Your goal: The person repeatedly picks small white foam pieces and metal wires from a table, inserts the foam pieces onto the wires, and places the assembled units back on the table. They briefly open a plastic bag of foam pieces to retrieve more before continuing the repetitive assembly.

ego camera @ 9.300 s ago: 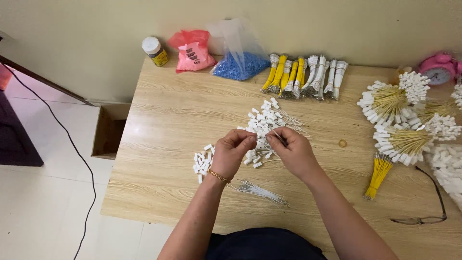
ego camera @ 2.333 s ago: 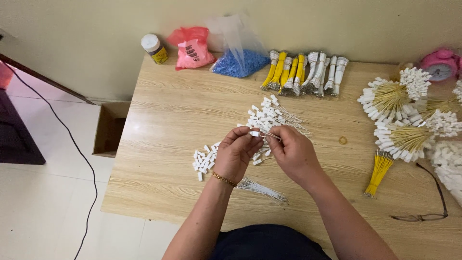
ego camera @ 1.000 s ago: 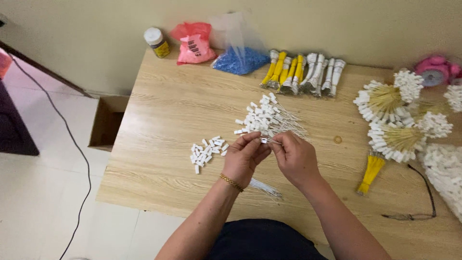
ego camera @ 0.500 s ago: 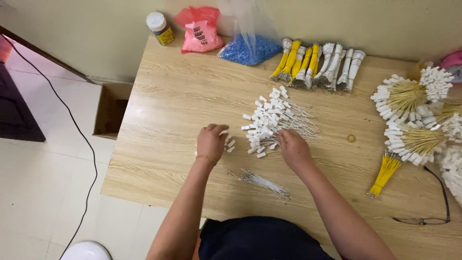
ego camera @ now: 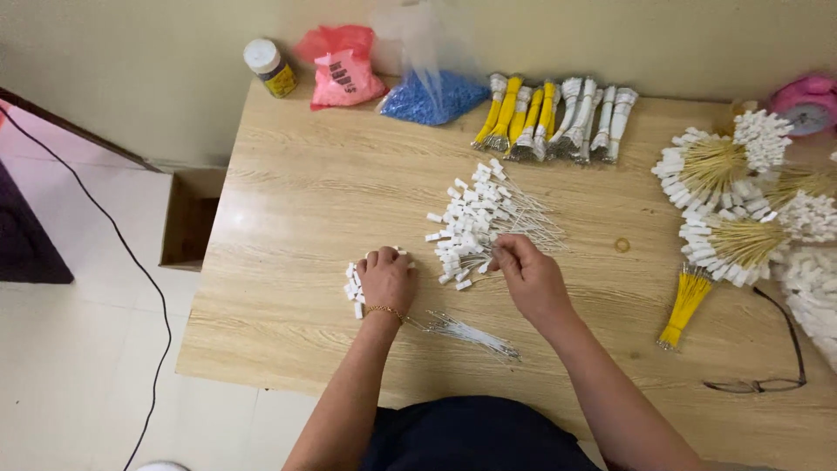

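At the far left a dark cable (ego camera: 131, 253) trails over the pale floor, and an open brown cardboard box (ego camera: 190, 218) sits just beside the light wooden table (ego camera: 288, 209). Along the table's back edge, from the left, stand a small white-capped jar with a yellow label (ego camera: 270, 67), a crumpled pink plastic bag with a pale printed panel (ego camera: 343, 77), a clear bag of blue beads (ego camera: 432, 94), then a row of yellow and white bundled ties (ego camera: 554, 118).

The left hand (ego camera: 385, 281) lies palm down on a small heap of white plastic tabs (ego camera: 352, 288), fingers curled together over it; whether it grips any I cannot tell. Just right of the wrist lies a thin bunch of bare wires (ego camera: 471, 333), pointing down and right.

The large pile of white-tabbed wire ties (ego camera: 481, 220) lies between the hands, nearer the right one, up and left of its fingers. The ties' long axes run roughly left to right, tabs to the left, wire tails fanning right. The right hand (ego camera: 532, 277) touches the pile's lower edge, thumb and forefinger pinched together on a wire.

Further right are fanned yellow-stemmed, white-tipped bunches (ego camera: 724, 205), a yellow bundle (ego camera: 684, 305), dark-framed spectacles (ego camera: 767, 366) and a pink round object (ego camera: 806, 100).
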